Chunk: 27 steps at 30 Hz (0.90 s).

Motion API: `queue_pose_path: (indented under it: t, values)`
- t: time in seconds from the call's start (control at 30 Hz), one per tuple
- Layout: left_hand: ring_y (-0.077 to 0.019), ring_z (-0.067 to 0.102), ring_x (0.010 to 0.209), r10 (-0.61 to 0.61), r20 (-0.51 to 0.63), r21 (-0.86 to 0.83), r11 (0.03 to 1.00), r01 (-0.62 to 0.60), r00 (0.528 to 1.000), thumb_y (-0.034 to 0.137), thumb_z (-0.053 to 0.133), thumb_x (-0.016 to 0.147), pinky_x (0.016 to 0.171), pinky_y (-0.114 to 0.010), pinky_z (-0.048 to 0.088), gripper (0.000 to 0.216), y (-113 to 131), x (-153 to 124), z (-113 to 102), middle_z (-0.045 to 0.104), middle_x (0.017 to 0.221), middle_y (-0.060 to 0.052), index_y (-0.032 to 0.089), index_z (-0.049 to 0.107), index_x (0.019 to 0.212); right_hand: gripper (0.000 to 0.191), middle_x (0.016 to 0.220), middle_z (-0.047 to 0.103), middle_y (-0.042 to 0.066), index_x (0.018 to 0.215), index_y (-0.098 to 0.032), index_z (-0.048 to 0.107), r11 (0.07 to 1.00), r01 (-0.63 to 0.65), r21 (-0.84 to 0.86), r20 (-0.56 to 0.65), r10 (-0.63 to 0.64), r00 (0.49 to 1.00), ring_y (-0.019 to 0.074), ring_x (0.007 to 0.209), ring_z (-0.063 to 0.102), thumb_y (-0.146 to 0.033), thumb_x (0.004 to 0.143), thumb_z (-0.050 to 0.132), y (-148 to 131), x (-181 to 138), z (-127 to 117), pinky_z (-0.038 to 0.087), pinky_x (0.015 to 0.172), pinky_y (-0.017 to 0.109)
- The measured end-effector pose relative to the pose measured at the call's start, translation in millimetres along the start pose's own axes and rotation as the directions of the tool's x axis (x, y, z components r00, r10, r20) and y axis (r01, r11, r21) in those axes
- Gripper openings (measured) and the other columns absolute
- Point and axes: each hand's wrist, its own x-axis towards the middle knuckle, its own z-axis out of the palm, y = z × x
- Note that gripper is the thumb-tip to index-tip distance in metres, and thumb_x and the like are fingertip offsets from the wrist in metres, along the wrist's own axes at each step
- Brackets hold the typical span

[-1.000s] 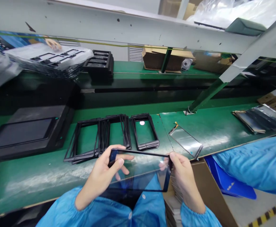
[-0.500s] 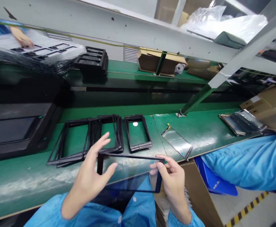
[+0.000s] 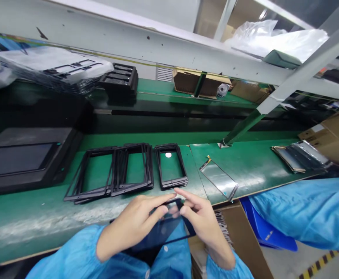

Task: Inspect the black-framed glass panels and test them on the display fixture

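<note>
L hand [image 3: 134, 223] has come across beside R hand [image 3: 201, 219], which holds glass panel [image 3: 167, 229]; L narrow, grip unclear, so work seems now at one end

Flat glass panel [image 3: 169, 231], see-through and shiny, black edges. Held up, tilted, partly covered, by near edge of green desk [image 3: 251, 166].
</note>
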Motion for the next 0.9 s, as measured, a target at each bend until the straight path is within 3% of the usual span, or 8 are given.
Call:
queue_pose_path:
  t: [0.07,0.2,0.37,0.5,0.63,0.77,0.83,0.9]
  values:
    - [-0.0244,0.08,0.083,-0.118,0.014,-0.227,0.967,0.118,0.993,0.043,0.05,0.107,0.074,-0.031,0.061,0.041,-1.9,-2.3,3.4,0.085,0.103,-0.007,0.029,0.072,0.139,0.05,0.085,0.087,0.006,0.124,-0.027,0.08,0.993,-0.046,0.106,0.041,0.042,0.998,0.0241,0.08,0.083,-0.059,0.087,0.078,2.0,4.6,0.2,0.065,0.084,0.039]
    - [-0.0273,0.081,0.082,-0.363,-0.003,-0.643,0.714,0.276,0.932,0.057,0.062,0.099,0.06,-0.03,0.062,0.052,-7.8,-8.4,8.5,0.082,0.112,-0.018,0.016,0.07,0.13,0.041,0.088,0.087,0.009,0.104,-0.025,0.086,0.98,-0.069,0.184,-0.128,0.094,0.987,0.0264,0.075,0.083,-0.061,0.093,0.069,10.5,6.7,-1.3,0.066,0.073,0.036]
    - [-0.0291,0.082,0.083,-0.418,-0.042,-0.751,0.613,0.247,0.908,0.062,0.073,0.091,0.059,-0.032,0.065,0.061,-11.4,-15.2,15.0,0.082,0.111,-0.021,0.015,0.067,0.129,0.042,0.068,0.082,0.008,0.089,-0.024,0.086,0.978,-0.061,0.201,-0.216,0.106,0.971,0.0304,0.06,0.079,-0.063,0.087,0.072,12.6,9.2,3.9,0.064,0.062,0.039]
    - [-0.0298,0.082,0.085,-0.419,-0.064,-0.751,0.618,0.233,0.906,0.062,0.073,0.091,0.06,-0.033,0.066,0.056,-11.9,-19.0,18.6,0.082,0.114,-0.021,0.015,0.069,0.123,0.047,0.062,0.079,0.007,0.067,-0.023,0.078,0.992,-0.009,0.126,-0.239,0.039,0.97,0.0277,0.053,0.076,-0.063,0.089,0.07,2.8,8.6,11.2,0.061,0.056,0.036]
    - [-0.031,0.082,0.085,-0.419,-0.061,-0.714,0.653,0.254,0.906,0.06,0.066,0.096,0.064,-0.035,0.067,0.051,-11.9,-22.5,14.4,0.082,0.115,-0.02,0.015,0.074,0.119,0.041,0.064,0.081,0.004,0.072,-0.022,0.079,0.995,0.054,0.078,-0.27,-0.031,0.962,0.0226,0.053,0.075,-0.056,0.093,0.069,-2.7,2.5,13.1,0.059,0.055,0.03]
    - [-0.0307,0.076,0.115,-0.301,-0.18,-0.424,0.883,0.202,0.936,0.043,0.071,0.095,0.099,-0.039,0.061,0.052,-8.8,-20.5,4.8,0.074,0.139,-0.012,0.025,0.067,0.143,0.039,0.068,0.082,0.003,0.075,-0.023,0.081,0.997,0.047,-0.066,-0.15,-0.056,0.987,0.0209,0.06,0.078,-0.049,0.098,0.063,-0.6,3.3,21.6,0.061,0.061,0.028]
    - [-0.0292,0.076,0.112,-0.186,-0.103,-0.22,0.962,0.16,0.977,0.034,0.076,0.089,0.101,-0.037,0.058,0.061,-6.5,-17.9,2.0,0.076,0.136,-0.006,0.033,0.063,0.149,0.031,0.066,0.081,0.001,0.074,-0.023,0.081,0.995,0.021,-0.099,-0.041,-0.025,0.999,0.0201,0.06,0.078,-0.046,0.093,0.071,1.3,8.4,26.6,0.061,0.06,0.027]
    - [-0.026,0.08,0.092,-0.167,0.033,-0.186,0.968,0.171,0.985,0.03,0.073,0.09,0.091,-0.035,0.061,0.059,-4.9,-16.3,0.9,0.083,0.118,-0.004,0.034,0.063,0.148,0.025,0.069,0.082,0.0,0.08,-0.024,0.082,0.999,0.016,-0.031,-0.028,-0.017,0.999,0.0192,0.059,0.077,-0.048,0.087,0.078,3.1,13.7,23.8,0.061,0.059,0.027]
